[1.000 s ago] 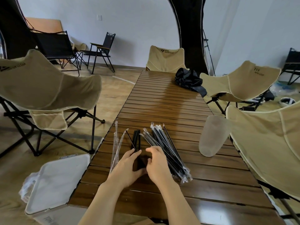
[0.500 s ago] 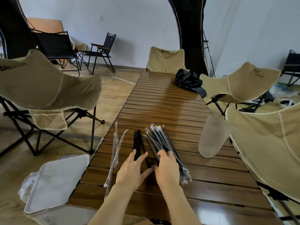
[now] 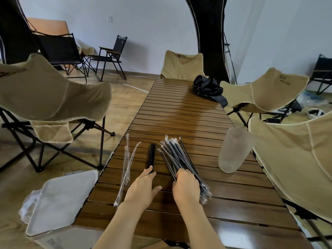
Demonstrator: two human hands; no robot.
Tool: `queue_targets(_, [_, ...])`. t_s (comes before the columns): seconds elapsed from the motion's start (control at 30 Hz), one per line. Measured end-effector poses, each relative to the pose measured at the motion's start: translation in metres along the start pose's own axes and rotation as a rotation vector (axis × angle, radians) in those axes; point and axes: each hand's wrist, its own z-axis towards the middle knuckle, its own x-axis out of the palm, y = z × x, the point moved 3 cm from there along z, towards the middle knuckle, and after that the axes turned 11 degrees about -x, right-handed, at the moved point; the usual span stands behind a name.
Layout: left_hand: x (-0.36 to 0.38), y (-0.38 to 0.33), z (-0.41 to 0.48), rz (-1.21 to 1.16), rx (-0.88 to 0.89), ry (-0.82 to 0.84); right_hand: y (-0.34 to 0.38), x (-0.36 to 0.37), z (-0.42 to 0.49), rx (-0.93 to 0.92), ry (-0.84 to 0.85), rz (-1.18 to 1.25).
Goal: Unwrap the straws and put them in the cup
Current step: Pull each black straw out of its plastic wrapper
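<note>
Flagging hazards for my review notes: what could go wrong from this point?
1. The cup stands close to the table's right edge; a careless reach might knock it off.
2. The wrappers lie along the left edge, so a sweep of the left hand could push them onto the floor.
3. The bare straws lie close beside the wrapped pile under the right hand; they may get mixed.

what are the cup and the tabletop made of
The tall frosted cup looks like translucent matte plastic: its walls are cloudy and dull, not glassy. The brown slatted tabletop looks like varnished wood, with grain and sheen visible, though it may be printed metal.
</note>
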Motion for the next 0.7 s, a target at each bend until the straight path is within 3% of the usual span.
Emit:
queue_targets(0.37, [-0.007,-0.004,-0.006,-0.125,0.005,0.016,-0.001,-0.019,0.001,0.092,-0.099,0.146])
queue_targets(0.57, [-0.043,-0.031,-0.011,-0.689,-0.065,-0.224,0.007,-0.033,-0.002,-0.052,0.016,0.529])
queue_targets(0.7, [-0.059,-0.039,-0.016,-1.136,-0.321,-0.352,0.014,-0.049,-0.008,-0.165,0.060,0.603])
